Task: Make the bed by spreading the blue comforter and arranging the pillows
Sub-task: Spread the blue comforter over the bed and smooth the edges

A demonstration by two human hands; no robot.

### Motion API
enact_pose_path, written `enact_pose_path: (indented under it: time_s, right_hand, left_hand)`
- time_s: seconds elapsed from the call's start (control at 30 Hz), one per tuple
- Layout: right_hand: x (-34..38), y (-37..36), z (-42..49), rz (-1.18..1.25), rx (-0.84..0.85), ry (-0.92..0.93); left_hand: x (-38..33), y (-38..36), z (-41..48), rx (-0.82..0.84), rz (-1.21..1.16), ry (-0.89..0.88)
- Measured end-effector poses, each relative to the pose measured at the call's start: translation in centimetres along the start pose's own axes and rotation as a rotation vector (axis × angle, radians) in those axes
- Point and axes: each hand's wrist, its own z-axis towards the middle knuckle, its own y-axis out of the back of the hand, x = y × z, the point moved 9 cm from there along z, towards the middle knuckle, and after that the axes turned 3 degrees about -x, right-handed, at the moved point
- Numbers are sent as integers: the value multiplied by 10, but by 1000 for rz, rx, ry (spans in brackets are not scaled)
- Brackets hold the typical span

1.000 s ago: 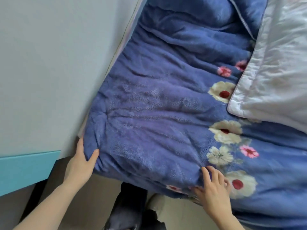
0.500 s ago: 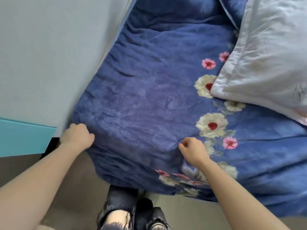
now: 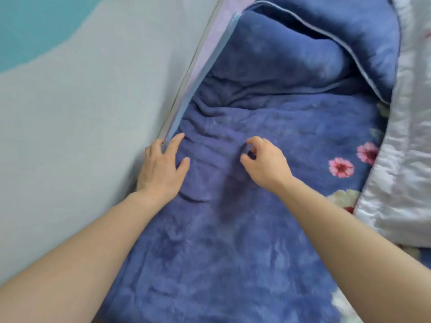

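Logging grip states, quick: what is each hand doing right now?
Left hand: open, flat on the blue comforter by the wall.
Right hand: fingers curled, pinching at the comforter; a firm hold cannot be told.

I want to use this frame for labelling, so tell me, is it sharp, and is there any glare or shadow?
Head view: soft motion blur throughout, worst on the near forearms; a faint shadow below the right hand on the fuzzy blue floral comforter; mild sheen, not harsh glare, on the silvery satin quilt; the wall edge bows from wide-angle distortion.
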Motion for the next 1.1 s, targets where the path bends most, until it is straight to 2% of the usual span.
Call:
enact_pose_path:
  time_s: [0.17,0.23,0.33,0.4,0.47,0.57,0.63,0.7,0.8,0.9,0.97,1.0,1.07,1.1]
  right_hand:
    - [65,1,101,144,-182,-10]
    - [83,18,128,158,-359,-52]
    - [115,56,159,-79,-629,27]
    - [134,75,181,-204,-662,113]
    - [133,80,210,-238,-545,84]
    - [91,51,243,-295,-118,-162]
    - [57,36,238,-414,89,-271]
    - [28,30,230,-413,144,-344]
    - [13,35,227,-362,102,-386]
    - [49,71,250,-118,-114,-348]
    - [95,100,284,283,-307,-251]
    - [116,106,299,478,-350,-196]
    - [136,95,316,765,-313,-149]
    - [134,77,321,855,-230,-157]
  left_hand:
    - [-10,-25,38,-29,-10,-172]
    - [-11,-30,37,-54,44,-207]
    - [-14,-38,34,-66,151,-269]
    - [-12,-48,35,-29,168,-274]
    - [-6,-54,38,4,162,-231]
    - [-4,-58,38,7,168,-230]
    - [-6,-55,38,-1,169,-244]
    - [-9,-53,40,-6,149,-245]
    - [-9,-51,42,-14,149,-248]
    - [-9,-54,41,-23,176,-253]
    - [-7,-54,42,0,162,-198]
    - [-5,-56,42,17,157,-168]
    - [-3,-57,41,11,175,-143]
    - [-3,-58,42,-15,193,-155]
